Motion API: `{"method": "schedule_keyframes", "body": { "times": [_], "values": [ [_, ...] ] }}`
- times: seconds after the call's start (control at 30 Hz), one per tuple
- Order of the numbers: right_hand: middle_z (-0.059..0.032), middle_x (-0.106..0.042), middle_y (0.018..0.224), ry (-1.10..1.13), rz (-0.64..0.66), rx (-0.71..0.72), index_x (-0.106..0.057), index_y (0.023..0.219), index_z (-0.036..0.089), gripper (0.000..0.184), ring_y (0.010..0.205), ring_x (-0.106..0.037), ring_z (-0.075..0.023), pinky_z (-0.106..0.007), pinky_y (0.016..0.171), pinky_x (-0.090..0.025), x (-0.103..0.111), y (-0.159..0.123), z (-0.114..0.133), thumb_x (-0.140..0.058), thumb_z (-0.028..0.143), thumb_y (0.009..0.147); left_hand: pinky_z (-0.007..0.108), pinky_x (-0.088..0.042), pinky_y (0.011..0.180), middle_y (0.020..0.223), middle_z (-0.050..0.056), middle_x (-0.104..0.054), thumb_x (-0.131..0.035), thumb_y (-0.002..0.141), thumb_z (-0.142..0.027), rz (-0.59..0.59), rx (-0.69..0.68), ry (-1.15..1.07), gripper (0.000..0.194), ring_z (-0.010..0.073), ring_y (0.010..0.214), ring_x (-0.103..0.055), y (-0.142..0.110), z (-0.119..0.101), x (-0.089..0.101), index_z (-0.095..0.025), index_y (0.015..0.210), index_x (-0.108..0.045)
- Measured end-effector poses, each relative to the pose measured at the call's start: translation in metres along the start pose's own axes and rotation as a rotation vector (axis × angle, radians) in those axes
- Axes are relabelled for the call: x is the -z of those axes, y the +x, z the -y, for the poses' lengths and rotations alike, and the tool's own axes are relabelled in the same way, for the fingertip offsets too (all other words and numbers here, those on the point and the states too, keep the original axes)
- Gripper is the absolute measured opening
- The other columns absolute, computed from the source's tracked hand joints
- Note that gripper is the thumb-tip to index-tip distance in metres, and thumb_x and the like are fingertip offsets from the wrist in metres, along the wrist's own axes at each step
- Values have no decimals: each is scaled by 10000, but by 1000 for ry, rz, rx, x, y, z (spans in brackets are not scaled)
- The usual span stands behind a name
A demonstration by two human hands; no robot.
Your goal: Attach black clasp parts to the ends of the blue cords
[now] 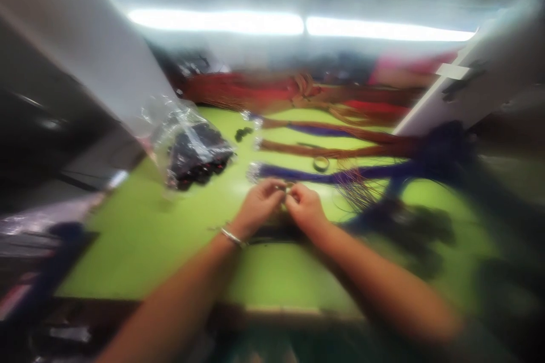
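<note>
My left hand [260, 205] and my right hand [307, 207] meet over the middle of the green tabletop [179, 244], thumbs and fingertips pinched close together. Whatever is between the fingertips is too small and blurred to name. Just beyond the knuckles lies a blue wire bundle [298, 173] with clear, whitish ends at its left tip. Beneath my wrists a dark strand bundle [279, 232] crosses the table. A silver bracelet [233, 237] circles my left wrist.
Left of the bundles sits a clear plastic bag of dark parts [198, 147]. Brown wire bundles [323, 150] and a tape roll [321, 164] lie farther back, near small black pieces [243, 134]. Red-brown wires [255, 91] line the rear; blue wires [443, 153] pile up right.
</note>
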State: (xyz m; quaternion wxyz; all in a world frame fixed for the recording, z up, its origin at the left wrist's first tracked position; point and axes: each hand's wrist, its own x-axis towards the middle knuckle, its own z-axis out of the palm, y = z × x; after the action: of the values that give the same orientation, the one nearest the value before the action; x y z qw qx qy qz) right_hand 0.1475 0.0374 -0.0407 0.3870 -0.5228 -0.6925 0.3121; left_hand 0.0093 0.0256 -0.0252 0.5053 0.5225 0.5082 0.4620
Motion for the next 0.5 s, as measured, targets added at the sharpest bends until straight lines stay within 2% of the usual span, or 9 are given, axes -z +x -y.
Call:
{"method": "schedule_keyframes", "body": {
  "times": [0.07,0.17,0.23,0.3,0.4,0.5],
  "values": [
    [22,-540,576,-19,36,26,-530,647,181,107,530,-443,-101,-220,535,-336,4,-1,3,-487,231,732,200,-432,501,703,9,-593,-623,758,-307,46,11,13,252,81,536,-517,0,-3,7,-153,958,-618],
    [9,-606,643,-119,191,97,-591,699,184,107,576,-489,-105,-217,565,-353,19,5,15,-506,231,744,199,-412,451,669,6,-581,-630,751,-346,211,108,39,286,86,496,-509,1,-9,27,-162,969,-622],
    [-4,-636,686,-252,268,140,-630,732,194,127,616,-518,-115,-223,585,-359,33,19,24,-518,245,761,188,-385,412,639,8,-568,-633,745,-352,295,163,78,291,90,475,-503,1,-9,40,-154,958,-631],
    [-36,-657,748,-448,260,153,-656,735,197,148,670,-541,-136,-240,605,-359,44,42,27,-523,247,776,177,-367,393,607,5,-550,-626,747,-338,319,171,101,284,91,465,-500,2,-8,48,-145,954,-637],
    [-95,-662,785,-753,255,67,-668,689,167,113,674,-546,-162,-263,594,-344,50,80,20,-564,178,730,170,-362,382,563,-5,-529,-612,750,-315,341,152,106,267,99,460,-507,2,-2,52,-144,952,-644],
    [-103,-650,686,-836,352,-30,-662,619,140,104,591,-527,-153,-265,557,-332,47,107,4,-581,121,683,173,-364,370,554,-1,-545,-614,735,-300,346,156,137,251,109,452,-519,3,4,52,-148,930,-655]
  ]
}}
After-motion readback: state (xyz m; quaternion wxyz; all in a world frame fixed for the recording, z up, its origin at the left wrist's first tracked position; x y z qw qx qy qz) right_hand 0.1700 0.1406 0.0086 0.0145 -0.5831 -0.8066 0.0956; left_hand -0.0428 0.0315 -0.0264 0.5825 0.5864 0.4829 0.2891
